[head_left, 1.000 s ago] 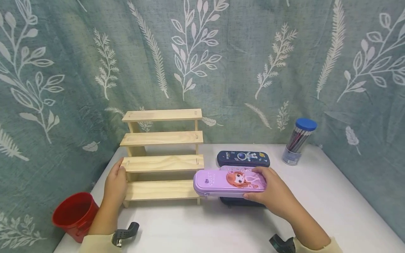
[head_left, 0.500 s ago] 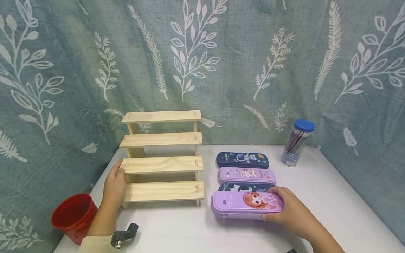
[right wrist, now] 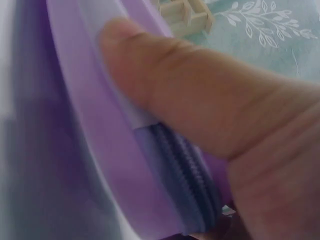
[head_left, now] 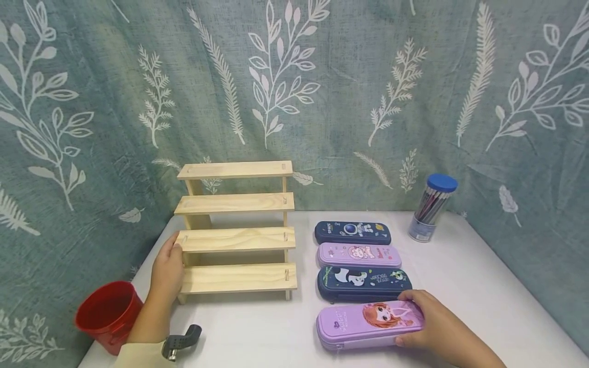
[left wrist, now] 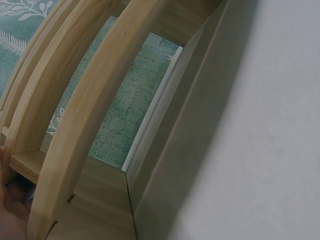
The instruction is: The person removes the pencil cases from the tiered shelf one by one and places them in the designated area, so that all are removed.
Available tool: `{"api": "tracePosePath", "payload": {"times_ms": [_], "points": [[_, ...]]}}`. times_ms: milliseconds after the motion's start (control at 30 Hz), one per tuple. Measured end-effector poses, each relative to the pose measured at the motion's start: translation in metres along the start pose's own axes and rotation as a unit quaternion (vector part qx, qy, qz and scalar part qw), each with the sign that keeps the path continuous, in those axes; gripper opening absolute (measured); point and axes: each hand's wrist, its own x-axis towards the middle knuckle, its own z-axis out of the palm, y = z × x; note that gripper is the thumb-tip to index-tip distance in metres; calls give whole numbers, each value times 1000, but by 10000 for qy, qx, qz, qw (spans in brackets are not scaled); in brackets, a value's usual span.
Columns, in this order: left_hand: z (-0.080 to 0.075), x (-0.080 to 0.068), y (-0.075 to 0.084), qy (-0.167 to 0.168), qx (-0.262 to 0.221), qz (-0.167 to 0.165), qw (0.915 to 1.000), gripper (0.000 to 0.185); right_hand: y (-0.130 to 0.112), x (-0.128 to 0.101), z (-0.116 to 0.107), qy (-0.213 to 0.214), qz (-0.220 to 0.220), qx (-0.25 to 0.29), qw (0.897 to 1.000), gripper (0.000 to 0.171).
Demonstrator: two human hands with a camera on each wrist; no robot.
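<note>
My right hand (head_left: 432,324) grips the right end of a purple pencil case (head_left: 352,327) with a red-haired doll on its lid, low at the front right of the table. In the right wrist view my thumb (right wrist: 165,85) presses along the side of this case, near its zipper (right wrist: 185,170). A four-step wooden display rack (head_left: 236,278) stands left of centre. At its left side my left hand (head_left: 166,268) holds the end of the second step from the bottom. The left wrist view shows the rack's boards (left wrist: 95,110) up close, with a few fingers (left wrist: 15,205) at the edge.
Behind the held case lie a navy panda pencil case (head_left: 363,291), a lilac rabbit one (head_left: 338,254) and a navy space one (head_left: 333,235). A blue-lidded tub of pencils (head_left: 430,209) stands back right. A red bucket (head_left: 110,319) sits front left, beside my left forearm.
My right hand has carried the purple doll case from beside the rack's bottom step rightward and toward me, uncovering the panda and rabbit cases. My left hand has stayed on the rack.
</note>
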Motion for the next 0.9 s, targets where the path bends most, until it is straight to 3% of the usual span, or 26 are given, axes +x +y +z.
{"api": "tracePosePath", "payload": {"times_ms": [267,633,800,900], "points": [[-1,4,0,-25,-75,-26,10000,59,8,1,2,45,-14,-20,10000,89],[4,6,2,-37,-28,59,10000,59,14,-3,9,-112,442,185,9988,98],[5,1,7,266,183,116,9994,58,14,-5,10,-344,565,308,9973,103],[6,-8,15,588,558,417,9958,56,13,-5,9,-480,727,383,9955,101]]}}
